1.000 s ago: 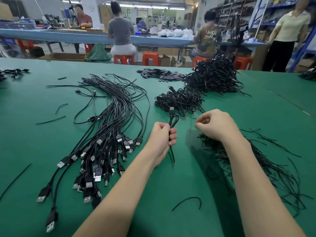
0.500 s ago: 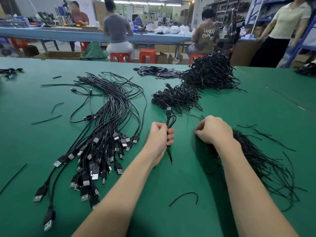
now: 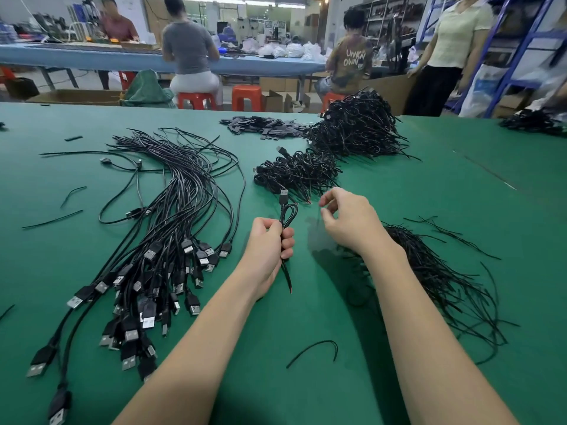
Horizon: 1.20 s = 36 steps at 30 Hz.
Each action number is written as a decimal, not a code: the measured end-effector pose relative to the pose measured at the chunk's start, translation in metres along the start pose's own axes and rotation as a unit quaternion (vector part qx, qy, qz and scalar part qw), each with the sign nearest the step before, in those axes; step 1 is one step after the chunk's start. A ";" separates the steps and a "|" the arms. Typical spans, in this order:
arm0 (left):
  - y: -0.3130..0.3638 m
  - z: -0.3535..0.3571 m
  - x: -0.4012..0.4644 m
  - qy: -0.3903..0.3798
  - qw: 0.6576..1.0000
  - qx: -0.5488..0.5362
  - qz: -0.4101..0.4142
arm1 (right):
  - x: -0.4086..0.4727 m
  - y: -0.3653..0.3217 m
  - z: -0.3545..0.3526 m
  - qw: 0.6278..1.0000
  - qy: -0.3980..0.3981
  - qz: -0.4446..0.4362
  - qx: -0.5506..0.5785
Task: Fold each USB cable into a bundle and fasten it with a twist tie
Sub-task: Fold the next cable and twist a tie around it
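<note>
USB cable (image 3: 287, 214), folded into a narrow bundle, stands upright in the left hand (image 3: 268, 245), whose fingers are wrapped around its middle; the loop and one plug poke out above the fist and the loose tail hangs below, just over the green table (image 3: 414, 185). The right hand (image 3: 346, 222) hovers just to the right, above the near heap of twist ties (image 3: 445, 280), thumb and forefinger pressed together. Whether a tie is actually between them I cannot tell; it is too thin to make out.

From where I stand, the risk is the wrap itself. If the left fist slackens while the tie goes round, the folds could spring apart and the bundle would need redoing. A tie set too near the tail end might slide off. The ties lie tangled, so one may drag others along. Loose cables (image 3: 171, 228) fan out to the left, finished bundles (image 3: 297, 173) lie farther off.
</note>
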<state>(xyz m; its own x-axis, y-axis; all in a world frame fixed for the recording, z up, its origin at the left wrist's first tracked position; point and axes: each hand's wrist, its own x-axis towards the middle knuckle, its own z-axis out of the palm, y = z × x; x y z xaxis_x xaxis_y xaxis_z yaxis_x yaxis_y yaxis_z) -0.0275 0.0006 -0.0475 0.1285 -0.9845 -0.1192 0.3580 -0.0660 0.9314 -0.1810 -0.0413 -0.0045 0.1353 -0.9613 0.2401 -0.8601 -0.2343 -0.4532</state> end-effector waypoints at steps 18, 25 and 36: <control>0.013 -0.003 0.002 0.036 0.982 0.166 0.079 | -0.014 -0.055 -0.019 0.846 0.046 -0.123 0.516; 0.029 -0.007 0.001 0.037 0.990 0.109 0.080 | -0.015 -0.046 -0.001 0.933 -0.002 -0.158 0.322; 0.037 -0.004 -0.001 0.024 0.999 -0.037 0.027 | -0.009 -0.041 0.001 0.901 -0.027 -0.094 0.423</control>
<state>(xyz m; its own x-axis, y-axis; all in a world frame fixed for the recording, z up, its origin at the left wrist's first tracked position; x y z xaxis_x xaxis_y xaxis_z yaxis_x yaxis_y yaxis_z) -0.0106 -0.0002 -0.0140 0.1933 -0.9773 -0.0866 0.4158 0.0016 0.9095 -0.1467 -0.0228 0.0108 0.2832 -0.8930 0.3499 -0.1404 -0.3995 -0.9059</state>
